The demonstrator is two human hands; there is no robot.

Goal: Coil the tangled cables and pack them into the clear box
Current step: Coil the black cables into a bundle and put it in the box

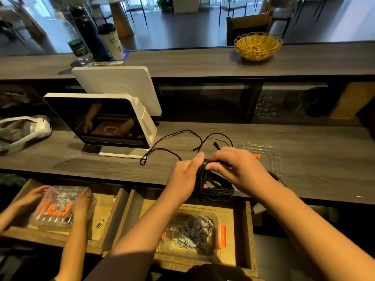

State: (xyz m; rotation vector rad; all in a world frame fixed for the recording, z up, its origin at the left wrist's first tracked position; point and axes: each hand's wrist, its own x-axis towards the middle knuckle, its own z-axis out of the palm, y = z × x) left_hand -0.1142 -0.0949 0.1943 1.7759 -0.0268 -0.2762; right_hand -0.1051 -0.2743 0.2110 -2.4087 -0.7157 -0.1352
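Black cable bundle (211, 185), partly coiled, sits at the near edge of the grey wood-grain counter (304, 159), its loops hanging slightly over the open drawer below. Left hand (183, 175) is wrapped round the left side of the coil, thumb up against the top of the loops. Right hand (239, 167) pinches the strand at the top of the bundle between thumb and fingers. Uncoiled remainder, the loose black tail (172, 142), runs away from the grip to the far left across the counter in two wide loops; its plug end (216, 146) lies just beyond the right hand's fingertips. Judgement: the next wrap must draw slack from the far-left side, so the right hand feeds while the left keeps the coil fixed. Clear plastic box with orange latches (203, 236), already holding grey cables, lies in the drawer directly below the coil; its clear lid (269, 157) lies on the counter behind the right hand.
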